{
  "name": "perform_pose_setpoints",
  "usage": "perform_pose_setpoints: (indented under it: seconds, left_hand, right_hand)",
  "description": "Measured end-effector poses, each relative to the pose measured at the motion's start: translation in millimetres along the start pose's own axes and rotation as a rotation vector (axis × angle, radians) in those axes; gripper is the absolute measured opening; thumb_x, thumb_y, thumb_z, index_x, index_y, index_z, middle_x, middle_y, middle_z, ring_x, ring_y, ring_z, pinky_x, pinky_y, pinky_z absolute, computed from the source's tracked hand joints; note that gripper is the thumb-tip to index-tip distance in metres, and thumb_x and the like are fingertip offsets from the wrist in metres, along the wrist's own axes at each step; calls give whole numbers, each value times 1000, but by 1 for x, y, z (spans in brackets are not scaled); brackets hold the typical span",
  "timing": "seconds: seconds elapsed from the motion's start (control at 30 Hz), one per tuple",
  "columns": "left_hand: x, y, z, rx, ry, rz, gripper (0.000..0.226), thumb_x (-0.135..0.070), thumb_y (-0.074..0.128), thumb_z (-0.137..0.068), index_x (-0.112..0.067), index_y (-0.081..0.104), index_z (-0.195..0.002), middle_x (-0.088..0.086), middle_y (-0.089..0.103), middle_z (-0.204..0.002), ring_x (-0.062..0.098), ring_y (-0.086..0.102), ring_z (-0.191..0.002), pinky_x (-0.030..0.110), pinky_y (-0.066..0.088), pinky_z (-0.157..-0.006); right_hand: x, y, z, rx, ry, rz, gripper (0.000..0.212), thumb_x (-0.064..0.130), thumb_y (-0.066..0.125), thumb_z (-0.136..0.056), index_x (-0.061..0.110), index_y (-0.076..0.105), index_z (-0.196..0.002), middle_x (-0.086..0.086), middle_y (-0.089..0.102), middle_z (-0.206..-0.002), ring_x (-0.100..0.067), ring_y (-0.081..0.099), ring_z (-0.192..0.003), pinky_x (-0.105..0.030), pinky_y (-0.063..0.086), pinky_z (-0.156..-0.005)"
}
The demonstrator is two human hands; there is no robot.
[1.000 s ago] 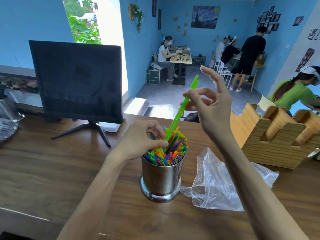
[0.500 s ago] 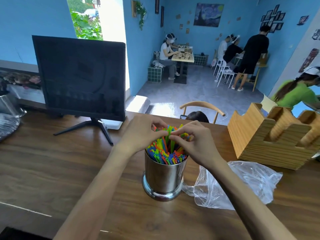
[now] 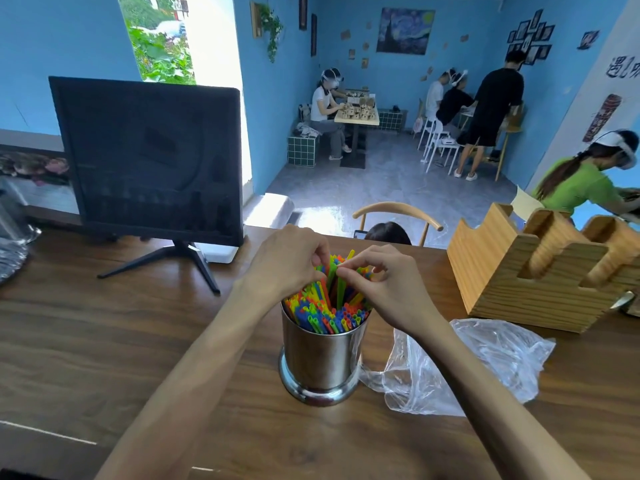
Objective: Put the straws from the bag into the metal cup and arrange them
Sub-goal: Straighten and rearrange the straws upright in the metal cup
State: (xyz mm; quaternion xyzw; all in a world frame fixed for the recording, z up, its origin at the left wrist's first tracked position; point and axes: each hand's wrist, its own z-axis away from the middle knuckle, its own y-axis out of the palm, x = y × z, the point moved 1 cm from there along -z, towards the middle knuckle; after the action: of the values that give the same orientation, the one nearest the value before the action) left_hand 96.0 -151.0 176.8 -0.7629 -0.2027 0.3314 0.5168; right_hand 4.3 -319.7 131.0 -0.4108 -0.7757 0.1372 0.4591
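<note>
A shiny metal cup (image 3: 323,358) stands on the wooden counter, packed with coloured straws (image 3: 329,311) in green, blue, yellow and orange. Both hands meet above its mouth. My left hand (image 3: 287,259) curls over the far left side of the bundle, its fingertips among the straw tops. My right hand (image 3: 384,282) pinches the top of a green straw that stands in the middle of the cup. The clear plastic bag (image 3: 460,362) lies crumpled and flat just right of the cup.
A dark monitor (image 3: 149,157) on a stand sits at the back left. A wooden holder (image 3: 540,271) stands at the back right. Several people sit or stand in the blue room beyond the counter's far edge.
My right hand came down from above with the green straw and lowered it into the cup. Both hands now work together at the straw tops; the left barely moved.
</note>
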Motion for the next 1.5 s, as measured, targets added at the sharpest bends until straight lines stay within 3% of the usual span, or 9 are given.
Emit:
perform_pose_setpoints:
  seconds: [0.27, 0.47, 0.63, 0.83, 0.93, 1.07, 1.17, 1.33, 1.5]
  left_hand:
    - [6, -11, 4, 84, 12, 214, 18, -30, 89, -74, -30, 72, -77, -13, 68, -73, 0, 63, -70, 15, 46, -60]
    - [3, -36, 12, -42, 87, 372, 14, -29, 88, -76, -26, 75, -82, -9, 73, -78, -2, 60, -73, 7, 42, -64]
    - [-8, -55, 12, -226, 172, 563, 13, -17, 83, -82, -27, 77, -89, -11, 76, -83, 6, 71, -80, 11, 45, -69]
    - [-22, -71, 12, -551, 234, 817, 27, -8, 77, -88, -30, 73, -102, -6, 77, -96, 13, 75, -89, 27, 58, -84]
    - [-22, -79, 15, -750, 213, 938, 25, -5, 78, -86, -25, 75, -102, -12, 78, -91, 10, 74, -86, 25, 57, -79]
    - [-4, -85, 18, -921, 100, 1083, 19, -9, 81, -84, -17, 77, -101, -6, 80, -90, 15, 75, -89, 28, 58, -79]
    - [15, -78, 21, -860, -23, 1096, 16, -11, 82, -83, -16, 78, -97, -2, 80, -87, 18, 75, -85, 32, 60, -80]
    - [25, -50, 26, -426, -195, 1029, 12, -6, 84, -76, -10, 78, -86, 2, 78, -73, 7, 69, -66, 17, 56, -66]
    - [13, -17, 29, -51, -113, 745, 14, -14, 88, -75, -11, 76, -81, -3, 77, -73, 5, 73, -70, 20, 56, -68]
  right_hand:
    - [-2, -2, 1, 22, 16, 8, 12, 37, 77, -89, 26, 81, -92, 21, 69, -88, -2, 57, -95, -16, 38, -76]
    - [3, -2, -4, 31, -2, -36, 20, 40, 72, -92, 27, 77, -107, 19, 68, -102, -2, 57, -106, -20, 42, -86]
    - [15, 5, -15, 87, -61, -69, 31, 47, 69, -94, 34, 71, -122, 15, 70, -119, -6, 54, -121, -42, 41, -106]
    - [31, 5, -29, 84, -36, -310, 14, 31, 69, -97, 30, 76, -110, 11, 79, -96, -15, 71, -101, -51, 53, -90]
    - [31, -5, -35, 56, -30, -419, 13, 20, 71, -96, 29, 76, -105, 5, 79, -91, -21, 73, -95, -46, 55, -85]
    - [23, -29, -37, -18, 14, -599, 11, 8, 69, -94, 13, 76, -101, -2, 77, -81, -16, 71, -72, -23, 53, -69]
    - [16, -49, -37, -111, 147, -751, 9, 16, 74, -84, 11, 77, -90, -4, 78, -77, -16, 73, -64, -19, 43, -53]
    - [16, -73, -46, -253, 265, -964, 35, 36, 81, -61, 10, 73, -84, -1, 75, -70, -14, 75, -67, -18, 50, -50]
    - [33, -73, -56, -340, 145, -866, 20, 21, 76, -84, 15, 74, -103, 1, 78, -82, -20, 76, -77, -33, 64, -71]
